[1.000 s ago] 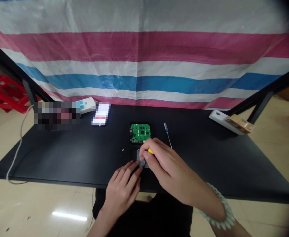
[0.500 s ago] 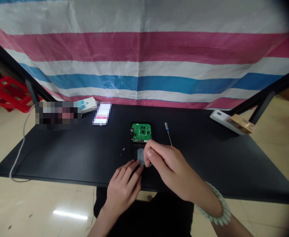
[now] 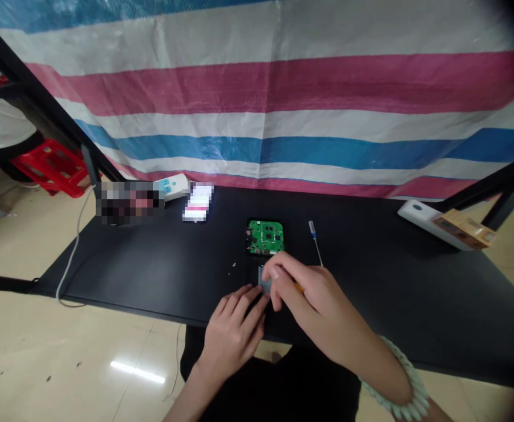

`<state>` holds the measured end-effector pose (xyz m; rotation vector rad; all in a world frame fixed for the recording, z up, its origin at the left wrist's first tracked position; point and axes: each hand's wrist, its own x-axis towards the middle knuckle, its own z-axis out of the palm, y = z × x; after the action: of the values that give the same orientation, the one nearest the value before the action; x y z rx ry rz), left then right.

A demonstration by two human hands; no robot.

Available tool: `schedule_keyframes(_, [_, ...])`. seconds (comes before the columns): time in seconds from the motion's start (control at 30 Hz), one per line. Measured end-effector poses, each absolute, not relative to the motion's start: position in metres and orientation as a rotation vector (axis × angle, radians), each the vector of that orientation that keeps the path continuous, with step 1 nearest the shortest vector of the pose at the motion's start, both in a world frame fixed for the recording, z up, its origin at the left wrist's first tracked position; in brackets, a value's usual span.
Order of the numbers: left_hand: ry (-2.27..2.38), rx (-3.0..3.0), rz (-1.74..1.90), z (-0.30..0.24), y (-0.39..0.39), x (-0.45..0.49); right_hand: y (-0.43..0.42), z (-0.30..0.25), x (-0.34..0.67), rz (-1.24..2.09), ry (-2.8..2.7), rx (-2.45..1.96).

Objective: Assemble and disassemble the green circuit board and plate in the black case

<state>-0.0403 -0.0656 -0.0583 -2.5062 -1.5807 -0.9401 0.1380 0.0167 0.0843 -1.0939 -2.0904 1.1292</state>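
A small grey plate lies flat on the table, partly covered.

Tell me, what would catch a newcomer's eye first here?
Probably the big striped sheet in red, blue, white and grey, hanging behind the black table. Next comes the bright green circuit board near the table's middle, just beyond the person's hands. Closer in, the left hand's fingertips are at a small grey piece, while the right hand, with a pale beaded bracelet at its wrist, bends over it.
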Motion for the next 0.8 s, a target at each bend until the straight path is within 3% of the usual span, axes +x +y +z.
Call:
schedule_keyframes(0.17, [-1.579,-2.507,-0.949,-0.0565,-0.0648,-0.0397,0.0174,0.0867,0.1406,0.969,-2.139,-1.059])
schedule_keyframes(0.37, [-1.562,-2.483,-0.96,-0.059,-0.0655,-0.0402,0.0147,0.0864,0.1376,1.141,-2.127,-1.049])
schedule_keyframes(0.57, [-1.546,-2.482,-0.995,-0.0608,-0.0648,-0.0403,0.0138,0.0853,0.1354,0.891,-2.199,-1.039])
schedule_keyframes(0.8, [-1.561,-2.464,-1.057,-0.0603,-0.0629,-0.0382,0.0221,0.0867,0.1354,1.104,-2.194,-1.084])
